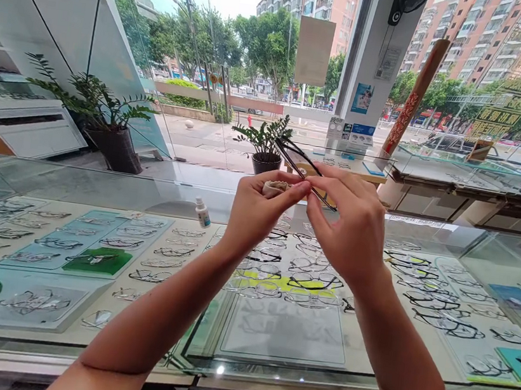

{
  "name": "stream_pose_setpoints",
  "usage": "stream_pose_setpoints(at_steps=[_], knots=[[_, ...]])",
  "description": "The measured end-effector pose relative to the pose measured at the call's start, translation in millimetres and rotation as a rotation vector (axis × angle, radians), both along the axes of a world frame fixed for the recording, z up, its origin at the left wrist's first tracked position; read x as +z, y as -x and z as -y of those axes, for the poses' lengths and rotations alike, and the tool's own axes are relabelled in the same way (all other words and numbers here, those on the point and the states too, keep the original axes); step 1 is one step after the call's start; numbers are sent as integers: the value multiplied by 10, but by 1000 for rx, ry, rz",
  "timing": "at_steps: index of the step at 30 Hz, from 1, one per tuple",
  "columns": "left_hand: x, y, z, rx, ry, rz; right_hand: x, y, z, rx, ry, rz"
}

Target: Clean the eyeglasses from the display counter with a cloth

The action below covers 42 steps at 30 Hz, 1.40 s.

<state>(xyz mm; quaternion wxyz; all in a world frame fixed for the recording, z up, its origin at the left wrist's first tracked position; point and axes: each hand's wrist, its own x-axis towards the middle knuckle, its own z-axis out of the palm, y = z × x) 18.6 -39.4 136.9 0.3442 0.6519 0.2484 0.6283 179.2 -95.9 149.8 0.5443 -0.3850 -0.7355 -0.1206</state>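
Above the glass counter, dark-framed eyeglasses (pixel 300 157) are held up between my two hands, with their thin temples pointing up and away. My left hand (pixel 256 207) is closed, its thumb and fingers pinching the glasses near the middle. A crumpled whitish piece (pixel 275 188), which looks like cloth, is tucked inside the same hand. My right hand (pixel 351 216) grips the glasses from the right with thumb and fingertips. Part of the frame is hidden behind the fingers. On the counter left of my hands stands a small white spray bottle (pixel 202 213) with a blue label.
Beneath me the glass display counter (pixel 283 345) holds many eyeglasses in rows, some on green and blue cards. Potted plants (pixel 116 147) stand beyond it, before a large window onto a street. Other glass showcases (pixel 436 173) are at the right.
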Motion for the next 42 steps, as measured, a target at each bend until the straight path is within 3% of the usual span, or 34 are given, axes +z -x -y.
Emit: stream_pose_setpoints(at_steps=[5, 9, 12, 14, 17, 21, 27, 33, 38, 42], knots=[[42, 92, -55, 43, -67, -62, 110, -138, 214, 30, 42, 20], [59, 166, -49, 47, -160, -395, 267, -394, 407, -14, 10, -230], [11, 119, -12, 31, -176, -658, 286, -660, 334, 48, -79, -448], [-40, 21, 22, 71, -191, -801, 175, -863, 188, 54, -96, -529], [-113, -214, 70, 112, -223, -998, -140, -1185, -37, -72, 64, -529], [-180, -650, 109, 52, -282, -1299, -549, -1613, -236, -236, 48, -571], [-337, -1348, 116, -42, -297, -1581, -884, -2137, -513, -325, 38, -643], [-636, -1751, 22, -110, -301, -1713, -1050, -2369, -648, -375, 150, -635], [-810, -1877, -31, -135, -284, -1765, -1031, -2422, -574, -282, 303, -446], [-875, -1909, -38, -148, -281, -1777, -1055, -2309, -605, -386, 265, -401]])
